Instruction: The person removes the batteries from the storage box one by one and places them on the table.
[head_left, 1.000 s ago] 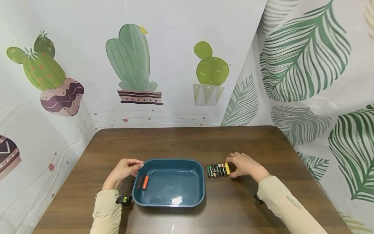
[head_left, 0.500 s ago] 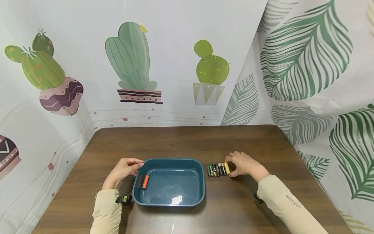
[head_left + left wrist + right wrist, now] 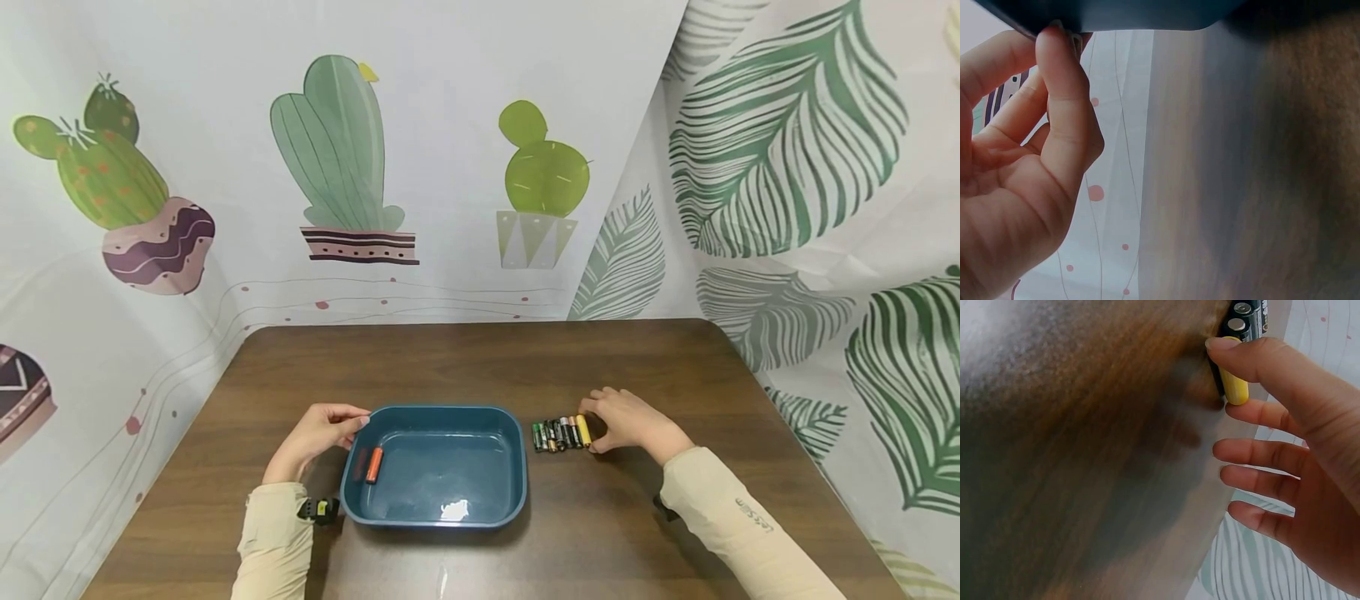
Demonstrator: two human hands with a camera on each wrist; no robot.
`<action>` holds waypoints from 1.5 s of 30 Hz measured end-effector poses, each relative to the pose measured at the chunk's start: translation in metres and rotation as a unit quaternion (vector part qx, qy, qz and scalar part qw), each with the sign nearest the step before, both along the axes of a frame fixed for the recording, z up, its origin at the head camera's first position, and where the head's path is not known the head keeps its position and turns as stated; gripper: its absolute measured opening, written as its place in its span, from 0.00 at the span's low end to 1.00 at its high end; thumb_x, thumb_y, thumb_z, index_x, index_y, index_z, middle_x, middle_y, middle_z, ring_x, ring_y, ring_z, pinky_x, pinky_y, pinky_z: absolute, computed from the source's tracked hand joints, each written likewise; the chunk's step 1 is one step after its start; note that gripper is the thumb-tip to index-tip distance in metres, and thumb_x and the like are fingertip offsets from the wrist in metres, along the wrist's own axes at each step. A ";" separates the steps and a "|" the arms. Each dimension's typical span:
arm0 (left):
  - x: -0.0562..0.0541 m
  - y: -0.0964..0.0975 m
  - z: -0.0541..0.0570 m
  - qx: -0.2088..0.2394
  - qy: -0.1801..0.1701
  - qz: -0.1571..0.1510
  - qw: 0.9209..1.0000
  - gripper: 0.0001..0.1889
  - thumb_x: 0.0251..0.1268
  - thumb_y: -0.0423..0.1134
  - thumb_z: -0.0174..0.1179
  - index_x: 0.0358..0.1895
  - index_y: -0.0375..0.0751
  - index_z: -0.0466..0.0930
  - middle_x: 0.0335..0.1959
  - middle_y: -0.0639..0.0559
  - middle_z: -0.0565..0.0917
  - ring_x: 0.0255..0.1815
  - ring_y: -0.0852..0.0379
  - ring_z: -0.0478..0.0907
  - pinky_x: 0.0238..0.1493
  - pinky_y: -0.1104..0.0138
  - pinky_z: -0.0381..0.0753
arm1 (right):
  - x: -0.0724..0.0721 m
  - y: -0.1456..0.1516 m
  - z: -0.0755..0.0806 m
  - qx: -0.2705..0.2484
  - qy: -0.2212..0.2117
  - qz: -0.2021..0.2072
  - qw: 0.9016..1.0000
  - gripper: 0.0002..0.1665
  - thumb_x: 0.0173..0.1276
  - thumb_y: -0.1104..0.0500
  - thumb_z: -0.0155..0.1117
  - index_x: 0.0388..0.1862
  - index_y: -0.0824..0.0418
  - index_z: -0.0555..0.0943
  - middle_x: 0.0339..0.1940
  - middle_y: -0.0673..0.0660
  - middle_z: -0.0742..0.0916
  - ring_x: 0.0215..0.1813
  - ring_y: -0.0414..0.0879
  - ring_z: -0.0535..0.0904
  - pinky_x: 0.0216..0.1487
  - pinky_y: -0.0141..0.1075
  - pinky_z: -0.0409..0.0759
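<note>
We find the left hand [image 3: 318, 435] at the left rim of a dark teal plastic tray [image 3: 480, 512], which stands on the brown wooden table [image 3: 450, 358]. The left wrist view shows its thumb and forefinger curled and pinching the tray's edge [image 3: 1116, 15]. Inside the tray, against the left wall, lies one orange battery [image 3: 373, 465], lengthwise front to back.

Just right of the tray, apart from it, we note a row of batteries [image 3: 555, 435] lying side by side on the table, dark green and black ones at the left. The yellow battery [image 3: 583, 431] closes the row at its right end. The right hand [image 3: 628, 421] is at that end: in the right wrist view its thumb and forefinger pinch the yellow battery [image 3: 1234, 384], which lies touching its black neighbour, while the other fingers [image 3: 1260, 453] are spread, loosely bent and free. Both forearms wear beige sleeves [image 3: 720, 521].
</note>
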State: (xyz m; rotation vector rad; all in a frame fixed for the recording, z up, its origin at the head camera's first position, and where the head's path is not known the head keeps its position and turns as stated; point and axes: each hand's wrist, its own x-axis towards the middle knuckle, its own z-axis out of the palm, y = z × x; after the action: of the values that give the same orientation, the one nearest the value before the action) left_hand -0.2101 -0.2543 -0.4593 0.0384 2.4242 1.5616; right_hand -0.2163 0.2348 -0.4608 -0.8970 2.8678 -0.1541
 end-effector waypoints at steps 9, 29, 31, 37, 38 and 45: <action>0.000 0.000 0.002 -0.003 0.001 0.001 1.000 0.14 0.65 0.37 0.62 0.48 0.29 0.82 0.34 0.46 0.84 0.29 0.53 0.80 0.36 0.58 0.83 | 0.001 -0.002 0.012 0.004 0.001 -0.006 1.000 0.30 0.48 0.50 0.79 0.48 0.60 0.81 0.51 0.63 0.82 0.53 0.60 0.75 0.53 0.58 0.74; 0.004 0.000 0.000 0.001 0.001 0.002 1.000 0.15 0.65 0.37 0.62 0.49 0.28 0.82 0.32 0.46 0.83 0.28 0.53 0.79 0.34 0.63 0.82 | -0.011 -0.076 0.070 -0.068 0.119 0.078 0.987 0.17 0.63 0.49 0.67 0.47 0.56 0.83 0.41 0.51 0.81 0.47 0.51 0.76 0.48 0.49 0.75; 0.004 0.000 0.000 0.000 0.001 0.004 1.000 0.15 0.65 0.37 0.62 0.48 0.29 0.82 0.32 0.46 0.83 0.28 0.53 0.79 0.34 0.62 0.83 | -0.012 -0.087 0.074 -0.073 0.130 0.089 0.985 0.17 0.64 0.48 0.66 0.47 0.56 0.83 0.42 0.52 0.81 0.48 0.50 0.76 0.49 0.49 0.75; 0.004 0.001 0.000 -0.005 0.009 -0.005 1.000 0.14 0.66 0.36 0.61 0.48 0.28 0.82 0.31 0.46 0.82 0.27 0.52 0.79 0.34 0.60 0.83 | -0.014 -0.118 0.083 -0.077 0.151 0.120 0.978 0.17 0.65 0.48 0.65 0.48 0.55 0.83 0.41 0.51 0.81 0.47 0.49 0.75 0.49 0.45 0.75; 0.004 0.001 0.001 -0.003 0.009 -0.007 1.000 0.14 0.66 0.36 0.61 0.49 0.28 0.82 0.31 0.46 0.82 0.27 0.52 0.79 0.34 0.60 0.83 | -0.014 -0.124 0.084 -0.077 0.150 0.125 0.978 0.18 0.66 0.48 0.64 0.49 0.56 0.83 0.41 0.52 0.81 0.47 0.49 0.75 0.49 0.45 0.75; 0.003 0.001 0.003 0.014 0.005 -0.008 1.000 0.16 0.66 0.36 0.61 0.50 0.26 0.81 0.32 0.46 0.83 0.27 0.53 0.79 0.32 0.63 0.83 | -0.015 -0.162 0.086 -0.075 0.133 0.153 0.976 0.20 0.68 0.46 0.61 0.52 0.56 0.82 0.44 0.51 0.82 0.49 0.48 0.75 0.51 0.43 0.75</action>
State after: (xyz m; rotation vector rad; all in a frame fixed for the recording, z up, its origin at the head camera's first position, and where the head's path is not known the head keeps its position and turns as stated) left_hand -0.2067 -0.2528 -0.4562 0.0699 2.4048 1.5919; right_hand -0.2310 0.0732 -0.3747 -1.4800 2.9342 -0.2357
